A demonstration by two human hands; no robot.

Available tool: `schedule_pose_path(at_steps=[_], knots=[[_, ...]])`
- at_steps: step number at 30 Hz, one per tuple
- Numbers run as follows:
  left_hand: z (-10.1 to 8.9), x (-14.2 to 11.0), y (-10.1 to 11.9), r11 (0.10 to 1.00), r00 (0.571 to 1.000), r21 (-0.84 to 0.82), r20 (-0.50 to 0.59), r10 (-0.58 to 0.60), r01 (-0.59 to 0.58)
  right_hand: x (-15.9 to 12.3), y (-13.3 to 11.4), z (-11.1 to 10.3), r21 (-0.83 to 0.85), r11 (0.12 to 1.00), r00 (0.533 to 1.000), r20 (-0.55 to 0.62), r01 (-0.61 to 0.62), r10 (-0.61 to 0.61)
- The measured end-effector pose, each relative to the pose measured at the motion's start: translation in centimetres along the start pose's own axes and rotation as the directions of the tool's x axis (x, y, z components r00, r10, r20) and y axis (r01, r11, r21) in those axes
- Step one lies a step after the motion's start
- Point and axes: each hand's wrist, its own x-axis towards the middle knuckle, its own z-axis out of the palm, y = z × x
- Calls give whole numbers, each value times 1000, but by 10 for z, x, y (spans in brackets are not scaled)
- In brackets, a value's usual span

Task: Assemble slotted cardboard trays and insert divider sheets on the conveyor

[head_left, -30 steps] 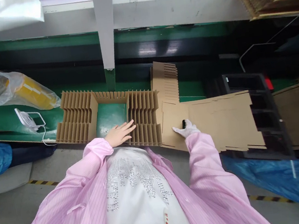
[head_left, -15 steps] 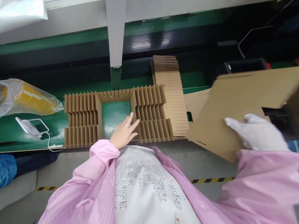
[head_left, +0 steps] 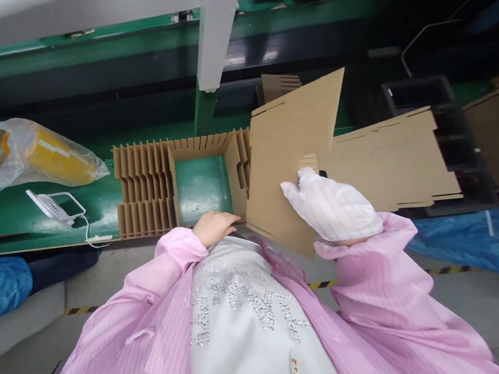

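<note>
Head view | smooth cardboard panel [head_left: 287, 127] gripped at a slant by gloved right hand [head_left: 332, 203], right part of ribbed cardboard divider [head_left: 146, 188] hidden behind it | bare left hand [head_left: 215, 227] placed by front edge of bench [head_left: 106, 199], its grip cannot be told | green room shown between divider and white fan [head_left: 52, 208]

On the desk [head_left: 0, 214], the bag [head_left: 49, 153] lies left of the divider [head_left: 146, 188], with the fan [head_left: 53, 208] before the bag. The tilted sheet [head_left: 283, 146] partly hides the divider's right section; slotted strips [head_left: 281, 84] lie behind it, flat sheets [head_left: 393, 162] to its right.
</note>
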Motion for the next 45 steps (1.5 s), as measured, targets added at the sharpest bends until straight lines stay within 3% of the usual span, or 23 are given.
schedule_pose_path(at_steps=[2,5,12,16,23,34,45], knots=[[4,5,2,1000,1000,6,2,0,0,1,-8,-3,-86,995,998,-22,-58,57],[8,8,1,1000,1000,23,-5,-10,10,1,-15,-7,-179,983,998,-48,-45,37],[11,6,-4,999,999,33,-43,-14,16,4,-28,-6,-178,982,996,-77,-58,45],[13,6,-6,999,999,37,-44,-16,18,4,-32,-5,-191,981,992,-124,-2,-22],[15,4,-8,999,998,22,-58,-28,29,7,-33,-11,-129,982,990,-38,-138,134],[18,2,-7,999,997,1,-66,-42,43,20,-59,9,-22,999,999,28,31,-30],[16,3,-6,998,996,-9,-73,-60,60,36,-75,25,62,998,990,142,6,-15]])
